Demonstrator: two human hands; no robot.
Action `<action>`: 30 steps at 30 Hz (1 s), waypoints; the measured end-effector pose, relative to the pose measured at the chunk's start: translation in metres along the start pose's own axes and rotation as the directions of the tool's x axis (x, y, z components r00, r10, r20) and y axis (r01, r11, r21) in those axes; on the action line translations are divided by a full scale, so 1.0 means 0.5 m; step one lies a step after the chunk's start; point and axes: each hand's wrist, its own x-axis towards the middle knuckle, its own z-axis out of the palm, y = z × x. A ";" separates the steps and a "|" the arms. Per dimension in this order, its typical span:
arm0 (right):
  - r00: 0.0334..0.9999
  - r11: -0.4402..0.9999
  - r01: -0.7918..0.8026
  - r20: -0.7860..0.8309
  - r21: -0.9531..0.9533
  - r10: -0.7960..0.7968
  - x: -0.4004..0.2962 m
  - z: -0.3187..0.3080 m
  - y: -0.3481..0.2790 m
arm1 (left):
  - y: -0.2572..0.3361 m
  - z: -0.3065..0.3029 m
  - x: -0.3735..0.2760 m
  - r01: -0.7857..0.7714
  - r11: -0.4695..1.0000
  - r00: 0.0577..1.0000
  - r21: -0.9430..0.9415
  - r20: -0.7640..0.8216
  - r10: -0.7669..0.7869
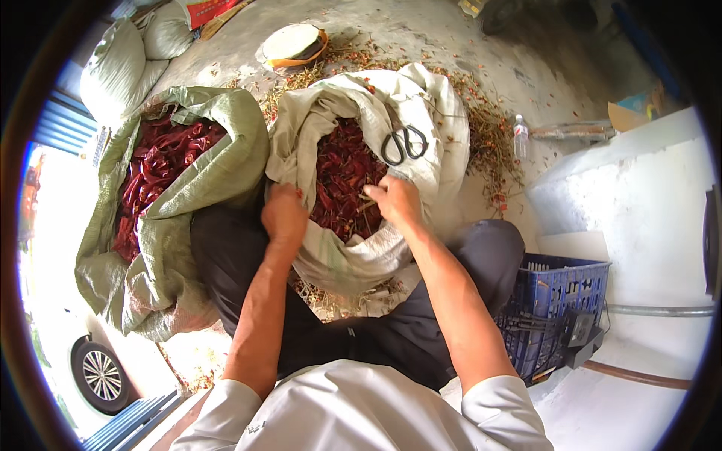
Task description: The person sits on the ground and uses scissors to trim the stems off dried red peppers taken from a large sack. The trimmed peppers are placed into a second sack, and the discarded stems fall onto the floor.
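A white woven sack (350, 268) with a rolled-down rim stands between my knees, holding dried red chili peppers (344, 175). My left hand (285, 214) is at the sack's left rim, fingers curled; a small red bit shows at its fingertips, but its grip is unclear. Over the right side of the opening, my right hand (397, 200) has thumb and index finger close together near a thin stem; whether it pinches the stem cannot be told. Black-handled scissors (404, 145) lie on the sack's folded rim, just above my right hand. A green woven sack (231, 127) at the left holds more red chilies (163, 158).
Dry stems and chili scraps (491, 138) litter the concrete floor. A plastic bottle (520, 138) stands at right. A blue plastic crate (555, 282) is beside my right knee. A round pale-topped container (291, 42) and stuffed white sacks (115, 67) lie farther off.
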 end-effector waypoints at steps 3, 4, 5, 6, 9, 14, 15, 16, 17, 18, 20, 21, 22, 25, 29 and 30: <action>0.964 0.836 -0.267 0.152 0.479 0.220 0.011 -0.002 -0.021 | -0.106 0.058 0.029 0.283 0.922 0.954 -0.266 -0.023 -0.299; 0.956 0.739 -0.293 0.187 0.606 0.226 0.015 0.002 -0.024 | -0.134 0.083 0.037 0.410 0.777 0.895 -0.479 0.044 -0.445; 0.956 0.692 -0.295 0.195 0.659 0.221 0.019 0.002 -0.013 | -0.120 0.088 0.034 0.514 0.663 0.852 -0.545 0.230 -0.471; 0.956 0.642 -0.291 0.201 0.709 0.212 0.025 0.002 -0.003 | -0.105 0.086 0.028 0.616 0.536 0.787 -0.577 0.409 -0.462; 0.982 0.775 -0.189 0.093 0.604 0.167 0.044 -0.002 -0.008 | -0.096 0.090 -0.006 0.721 0.293 0.693 -0.629 0.671 -0.266; 0.982 0.985 0.014 -0.187 0.170 0.018 0.026 -0.026 -0.065 | 0.017 0.018 -0.125 0.647 -0.235 0.761 -0.726 0.635 0.134; 0.965 0.995 0.049 -0.261 0.087 -0.025 0.034 -0.024 -0.047 | 0.088 -0.054 -0.123 0.597 -0.280 0.802 -0.752 0.547 0.240; 0.981 0.996 0.017 -0.195 0.091 0.001 0.023 -0.025 -0.071 | 0.115 -0.121 -0.116 0.509 -0.363 0.851 -0.781 0.392 0.350; 0.987 0.997 0.010 -0.162 0.076 0.002 0.023 -0.025 -0.064 | 0.152 -0.175 -0.097 0.457 -0.366 0.864 -0.811 0.307 0.398; 0.994 0.997 0.005 -0.110 0.076 0.003 0.026 -0.020 -0.066 | 0.168 -0.226 -0.073 0.398 -0.233 0.879 -0.887 0.295 0.376; 0.998 0.996 0.065 0.016 0.068 -0.067 0.033 -0.012 -0.083 | 0.197 -0.299 -0.034 0.231 -0.375 0.949 -0.898 0.123 0.290; 0.987 0.990 0.125 0.091 0.067 -0.131 0.025 -0.003 -0.096 | 0.160 -0.299 -0.018 0.132 -0.464 0.988 -0.876 0.080 0.130; 0.970 0.983 0.173 0.161 0.060 -0.180 0.016 0.005 -0.097 | 0.117 -0.301 -0.007 0.102 -0.519 0.994 -0.849 0.068 0.084; 0.902 0.880 0.425 0.178 -0.213 -0.393 -0.022 0.067 -0.070 | -0.001 -0.293 -0.022 0.025 -0.622 0.998 -0.783 0.054 -0.029; 0.787 0.636 0.616 0.402 -0.465 -0.468 -0.092 0.144 -0.020 | -0.035 -0.304 -0.065 0.105 -0.413 0.991 -0.905 0.129 -0.032; 0.781 0.594 0.624 0.434 -0.509 -0.449 -0.096 0.174 -0.006 | -0.051 -0.298 -0.059 0.114 -0.299 0.990 -0.947 0.134 -0.046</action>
